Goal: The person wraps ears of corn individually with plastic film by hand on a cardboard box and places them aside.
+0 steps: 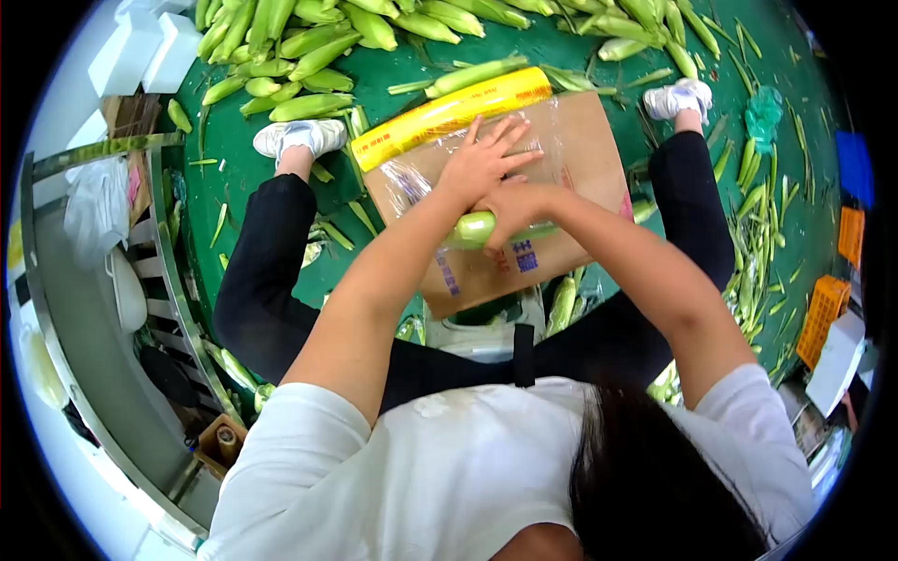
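A flat cardboard piece (585, 140) with printed characters lies between the person's legs. Across its far edge rests a yellow roll of film (454, 114), with clear plastic film stretched over the cardboard below it. My left hand (485, 161) lies spread on the film, its fingers apart. Just below and to its right, my right hand (517, 210) is bent around a pale green corn ear (475, 227) lying on the film. The two hands touch or overlap near the thumbs. The underside of my right hand is hidden.
Many green corn ears (327, 42) are heaped at the far side of the green floor (393, 77). Husks (762, 243) lie scattered at right, near orange crates (823, 318). A metal rack (56, 318) stands at left. White foam boxes (126, 51) sit at far left.
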`<action>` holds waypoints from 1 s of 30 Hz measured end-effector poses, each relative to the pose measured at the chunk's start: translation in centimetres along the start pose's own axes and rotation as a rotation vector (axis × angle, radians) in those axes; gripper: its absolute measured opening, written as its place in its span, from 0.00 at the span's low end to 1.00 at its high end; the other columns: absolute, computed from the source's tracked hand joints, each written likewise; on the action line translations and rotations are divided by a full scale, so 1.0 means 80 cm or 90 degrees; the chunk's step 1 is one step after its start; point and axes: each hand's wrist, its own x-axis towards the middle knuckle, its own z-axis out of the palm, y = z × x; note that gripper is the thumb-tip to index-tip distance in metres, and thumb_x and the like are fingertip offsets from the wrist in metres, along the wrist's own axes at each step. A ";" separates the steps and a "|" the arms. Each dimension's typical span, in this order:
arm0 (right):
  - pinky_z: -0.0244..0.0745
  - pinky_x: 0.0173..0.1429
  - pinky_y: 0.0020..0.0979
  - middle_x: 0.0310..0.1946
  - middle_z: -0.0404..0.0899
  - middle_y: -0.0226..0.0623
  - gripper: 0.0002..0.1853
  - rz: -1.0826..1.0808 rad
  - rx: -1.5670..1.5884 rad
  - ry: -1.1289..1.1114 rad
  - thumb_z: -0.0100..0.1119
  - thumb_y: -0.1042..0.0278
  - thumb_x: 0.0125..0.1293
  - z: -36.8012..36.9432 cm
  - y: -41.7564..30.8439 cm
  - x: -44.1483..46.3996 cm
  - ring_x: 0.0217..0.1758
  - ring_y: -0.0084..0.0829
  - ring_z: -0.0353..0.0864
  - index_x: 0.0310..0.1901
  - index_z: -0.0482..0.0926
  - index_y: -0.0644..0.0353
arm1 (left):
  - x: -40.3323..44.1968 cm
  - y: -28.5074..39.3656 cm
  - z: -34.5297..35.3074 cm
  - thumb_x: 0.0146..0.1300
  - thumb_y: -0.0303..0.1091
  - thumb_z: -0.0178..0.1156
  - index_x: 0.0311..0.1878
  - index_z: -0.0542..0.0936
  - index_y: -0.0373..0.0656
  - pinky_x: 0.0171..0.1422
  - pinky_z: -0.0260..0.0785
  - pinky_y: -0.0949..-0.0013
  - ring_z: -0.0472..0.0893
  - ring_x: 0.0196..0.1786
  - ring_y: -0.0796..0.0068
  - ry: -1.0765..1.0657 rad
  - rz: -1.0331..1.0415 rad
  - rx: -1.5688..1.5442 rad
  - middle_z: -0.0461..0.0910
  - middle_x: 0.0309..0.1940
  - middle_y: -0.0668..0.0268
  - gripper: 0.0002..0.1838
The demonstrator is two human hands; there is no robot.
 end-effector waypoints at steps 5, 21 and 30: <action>0.72 0.64 0.41 0.60 0.79 0.43 0.46 -0.153 0.208 -0.445 0.76 0.38 0.52 0.088 -0.062 -0.014 0.62 0.39 0.78 0.68 0.72 0.56 | -0.001 0.005 -0.001 0.68 0.53 0.57 0.68 0.75 0.73 0.81 0.43 0.35 0.60 0.79 0.63 -0.023 0.072 0.003 0.65 0.76 0.68 0.25; 0.79 0.58 0.46 0.58 0.78 0.48 0.35 0.655 1.154 0.808 0.68 0.58 0.58 0.620 -0.105 -0.458 0.48 0.40 0.83 0.64 0.69 0.66 | 0.030 0.038 -0.029 0.58 0.24 0.57 0.54 0.80 0.41 0.62 0.70 0.54 0.78 0.57 0.52 0.113 -0.343 -0.278 0.81 0.53 0.51 0.19; 0.70 0.69 0.36 0.62 0.78 0.45 0.21 0.821 0.427 1.087 0.54 0.70 0.78 0.480 -0.065 -0.434 0.65 0.37 0.77 0.68 0.70 0.68 | 0.111 -0.266 0.120 0.59 0.42 0.70 0.66 0.78 0.53 0.69 0.69 0.54 0.74 0.65 0.47 -0.132 -0.373 -0.113 0.77 0.60 0.50 0.30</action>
